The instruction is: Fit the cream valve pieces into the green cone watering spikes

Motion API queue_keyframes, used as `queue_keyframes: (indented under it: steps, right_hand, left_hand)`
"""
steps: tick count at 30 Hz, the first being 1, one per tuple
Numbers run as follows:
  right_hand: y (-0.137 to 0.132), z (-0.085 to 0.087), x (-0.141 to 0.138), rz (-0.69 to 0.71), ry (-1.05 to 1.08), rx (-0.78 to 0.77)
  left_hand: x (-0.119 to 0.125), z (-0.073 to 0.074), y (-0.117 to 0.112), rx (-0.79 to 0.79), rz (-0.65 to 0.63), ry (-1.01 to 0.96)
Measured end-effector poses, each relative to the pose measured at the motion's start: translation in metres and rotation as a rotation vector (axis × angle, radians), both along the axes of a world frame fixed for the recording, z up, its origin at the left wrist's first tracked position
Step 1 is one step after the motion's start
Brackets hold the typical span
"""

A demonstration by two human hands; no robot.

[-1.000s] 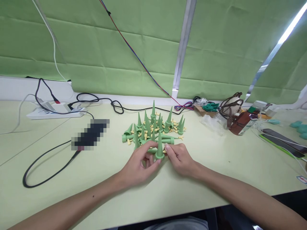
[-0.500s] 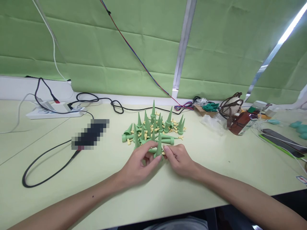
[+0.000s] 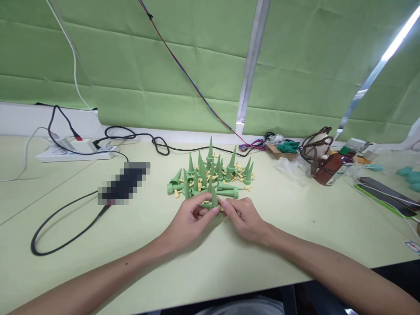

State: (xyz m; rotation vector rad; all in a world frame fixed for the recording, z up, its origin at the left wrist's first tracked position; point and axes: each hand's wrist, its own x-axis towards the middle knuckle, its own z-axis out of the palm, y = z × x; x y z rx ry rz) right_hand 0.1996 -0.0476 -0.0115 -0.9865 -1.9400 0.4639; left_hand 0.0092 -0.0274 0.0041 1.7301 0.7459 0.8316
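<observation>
My left hand is closed around the lower part of a green plastic watering spike, whose pointed tip faces up and leans slightly left. From the other side, my right hand pinches a small yellow valve piece against the spike's lower end. Fingers cover most of that piece, so how far it sits in the spike cannot be made out. Just beyond both hands is a pile of similar green spikes, some upright and some lying down. Small yellow valves are scattered among them.
At the left, a power strip and a looped black cable lie on the table. A brown bottle, a clear plastic bag and a phone-like dark slab are at the right.
The held spike has shifted a little left and now leans that way. My right fingertips have moved slightly left with it, closer to my left thumb.
</observation>
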Motion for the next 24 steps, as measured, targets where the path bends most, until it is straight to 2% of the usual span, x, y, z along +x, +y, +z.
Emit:
queue_keyframes:
  steps: [24]
  right_hand:
    - [-0.0024, 0.0047, 0.0022, 0.088, -0.07, -0.011]
  left_hand:
    - [-0.0011, 0.0003, 0.0046, -0.056, -0.1, -0.053]
